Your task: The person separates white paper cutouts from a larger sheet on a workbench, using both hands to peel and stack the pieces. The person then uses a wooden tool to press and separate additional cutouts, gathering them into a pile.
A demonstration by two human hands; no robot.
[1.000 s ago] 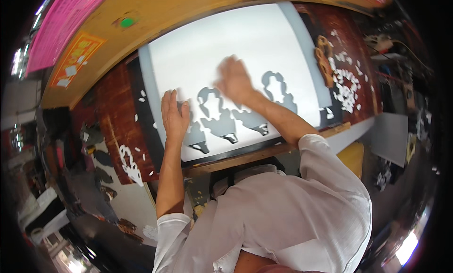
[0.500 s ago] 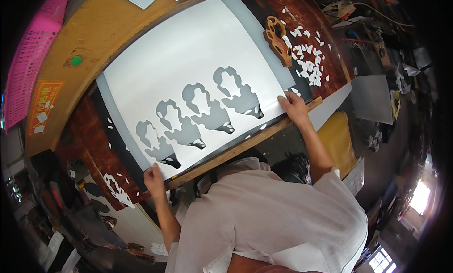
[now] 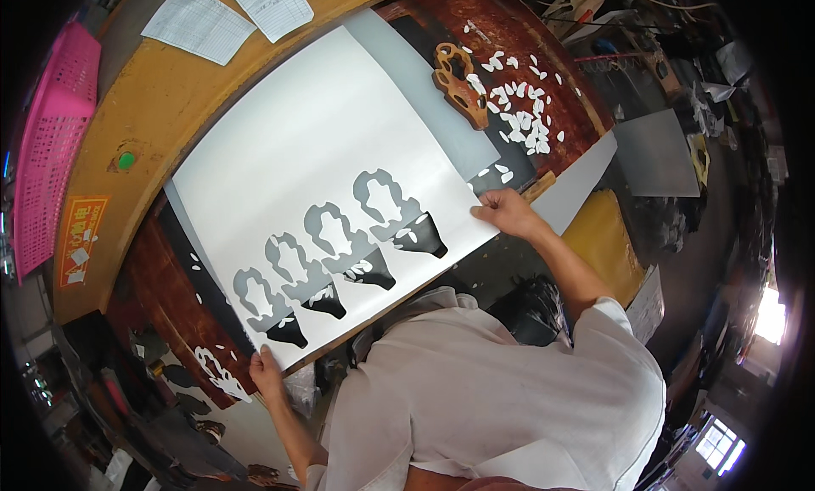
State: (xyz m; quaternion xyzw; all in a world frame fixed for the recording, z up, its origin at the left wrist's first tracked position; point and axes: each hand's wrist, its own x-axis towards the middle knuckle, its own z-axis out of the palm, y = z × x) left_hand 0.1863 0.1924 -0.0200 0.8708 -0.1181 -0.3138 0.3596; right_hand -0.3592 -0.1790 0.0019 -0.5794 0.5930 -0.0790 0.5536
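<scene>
- Gripping the near corners of a large white sheet (image 3: 314, 143), the left hand (image 3: 265, 374) and right hand (image 3: 503, 211) each have fingers pinched shut on its edge.
- The sheet lies ahead of both hands, its near edge running between them; four cut-out silhouettes (image 3: 340, 253) line that edge.
- Neither hand is nearer; both touch it.
- Below lies a dark red worktable (image 3: 509, 33) with white offcuts (image 3: 522, 109), a wooden template (image 3: 458, 84), a pink basket (image 3: 51, 143) at the left.

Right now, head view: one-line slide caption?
Both hands, left and right, grip the near corners of a white sheet with four cutouts.
</scene>
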